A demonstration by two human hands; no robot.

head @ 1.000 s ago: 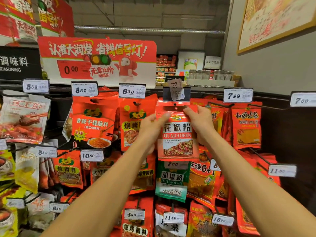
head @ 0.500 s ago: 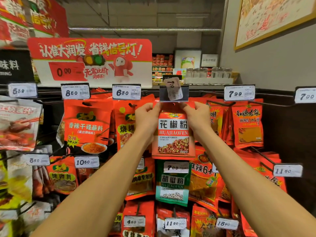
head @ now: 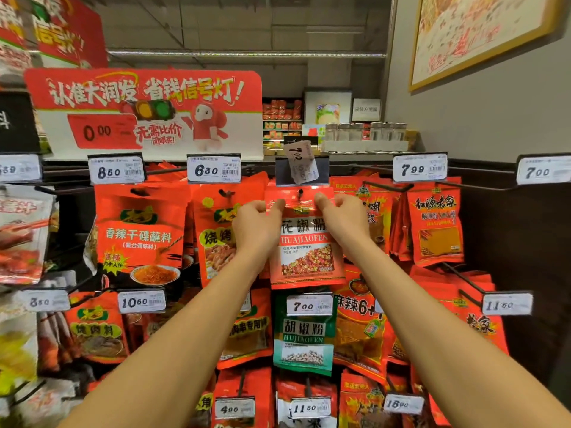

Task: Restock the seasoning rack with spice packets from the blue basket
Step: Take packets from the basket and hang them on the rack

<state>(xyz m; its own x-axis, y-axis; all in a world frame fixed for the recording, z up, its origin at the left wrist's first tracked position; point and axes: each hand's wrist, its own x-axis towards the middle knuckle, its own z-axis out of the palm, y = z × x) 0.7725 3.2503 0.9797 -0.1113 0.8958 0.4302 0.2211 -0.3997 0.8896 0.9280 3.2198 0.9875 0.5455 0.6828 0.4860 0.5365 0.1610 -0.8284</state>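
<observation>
Supermarket aisle, price tags [head: 213,170] on pegs, hanging spice packets [head: 140,233], probably promotional sign [head: 148,114]

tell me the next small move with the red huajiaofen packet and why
Probably push the red HUAJIAOFEN spice packet back along the black hook: both the left hand and right hand pinch its top corners, and the hang hole already sits at the hook's tip.

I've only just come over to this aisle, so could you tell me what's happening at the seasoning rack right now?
A person is hanging a red huajiaofen packet on a peg of the seasoning rack. The left hand and right hand each pinch a top corner of the packet, and its hang hole sits at the peg tip, just under the crooked price tag. A green hujiaofen packet hangs directly below. The blue basket is out of view.
</observation>
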